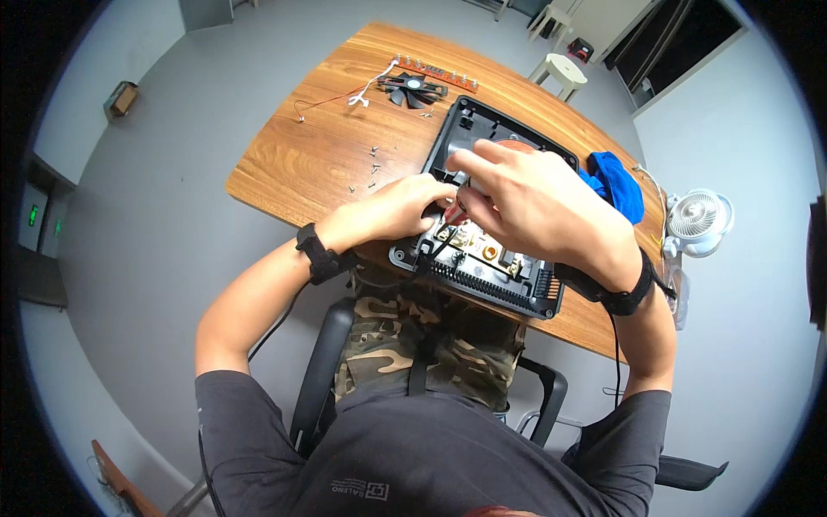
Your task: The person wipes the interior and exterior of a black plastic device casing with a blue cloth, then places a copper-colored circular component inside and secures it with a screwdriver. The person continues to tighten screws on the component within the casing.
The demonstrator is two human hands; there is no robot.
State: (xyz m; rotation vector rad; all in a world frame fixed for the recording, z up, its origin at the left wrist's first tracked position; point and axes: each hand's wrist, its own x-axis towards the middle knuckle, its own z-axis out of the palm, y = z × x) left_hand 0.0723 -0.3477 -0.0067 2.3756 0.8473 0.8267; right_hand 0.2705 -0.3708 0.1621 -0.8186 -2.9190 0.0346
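Note:
An opened black appliance casing [508,305] lies at the table's front edge, with a circuit board [491,253] and a partly hidden reddish coil [515,146] inside. My right hand [547,202] is closed around a screwdriver [458,212] with a reddish handle. Its dark shaft seems to slant down toward the casing's near left part; where the tip rests I cannot make out. At the casing's left side my left hand [401,207] has its fingers drawn together beside the screwdriver. Whatever those fingers pinch, if anything, is hidden.
Several loose screws [374,168] lie left of the casing. Behind them are a black cooling fan [413,89] with wires and a narrow orange-brown board [457,80]. A blue cloth [618,185] and a white fan [696,215] are on the right. A chair armrest [323,370] stands near my left.

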